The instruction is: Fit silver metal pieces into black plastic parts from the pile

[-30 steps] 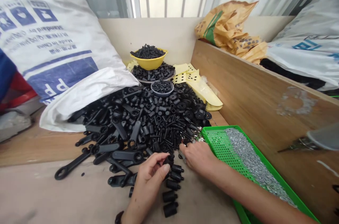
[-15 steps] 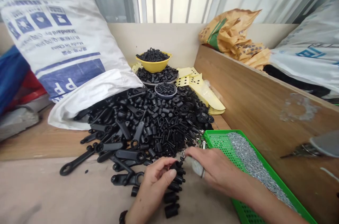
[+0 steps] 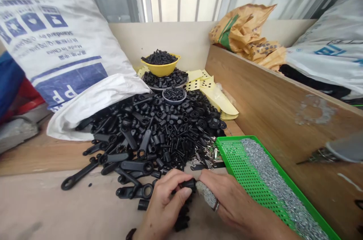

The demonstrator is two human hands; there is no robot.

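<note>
While the left hand (image 3: 167,200) pinched a black cylinder (image 3: 189,184) between thumb and fingers at the lower middle of the frame, the right hand (image 3: 231,194) held its curled fingertips close by the cylinder's right end; whether they gripped anything small could not be told. A rough greyish wrap (image 3: 207,194) showed along the right hand's fingers. Below, more dark pieces (image 3: 181,224) lay partly hidden behind the left hand. At the lower right, a green perforated tray (image 3: 238,168) carried silvery bits (image 3: 272,172), and black lever-shaped parts (image 3: 129,191) lay left of the hands. Just above the hands sat small metal clips (image 3: 208,153), beside a heap of black parts (image 3: 172,130) in mid-frame. Farther back stood a clear bowl (image 3: 173,101) and, above it, a yellow bowl (image 3: 161,69). A printed white sack (image 3: 73,43) leaned at the upper left; a crumpled brown bag (image 3: 244,30) lay at the upper right.
</note>
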